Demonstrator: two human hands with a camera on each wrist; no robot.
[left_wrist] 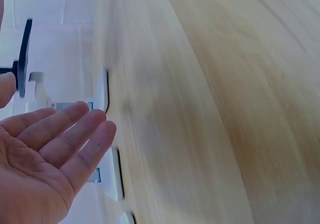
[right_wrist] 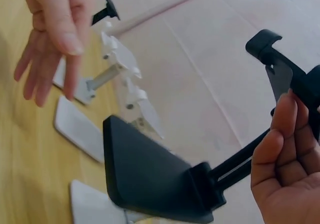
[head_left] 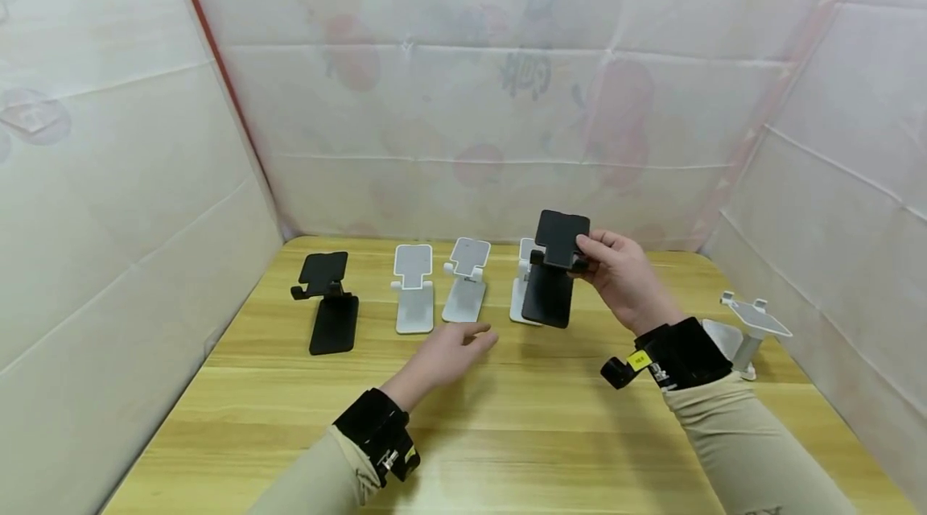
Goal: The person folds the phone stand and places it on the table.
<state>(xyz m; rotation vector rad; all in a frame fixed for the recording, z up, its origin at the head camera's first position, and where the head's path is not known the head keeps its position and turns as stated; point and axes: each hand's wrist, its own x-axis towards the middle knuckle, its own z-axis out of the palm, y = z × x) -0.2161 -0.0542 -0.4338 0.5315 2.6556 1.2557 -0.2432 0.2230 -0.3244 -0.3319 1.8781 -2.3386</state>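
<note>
My right hand holds a black phone stand up over the table, thumb and fingers pinching its upper plate at the right edge. In the right wrist view, the stand's flat base hangs at the lower end of its slotted arm. My left hand is over the table to the left of that stand, with its fingers extended and nothing in them. In the left wrist view its palm shows, and the fingers overlap the white stands behind.
At the back stand a white phone stand, another white one and a third, partly hidden by the held stand. A black stand is at the left. Another white stand sits at the right, behind my wrist. Cloth walls enclose the table.
</note>
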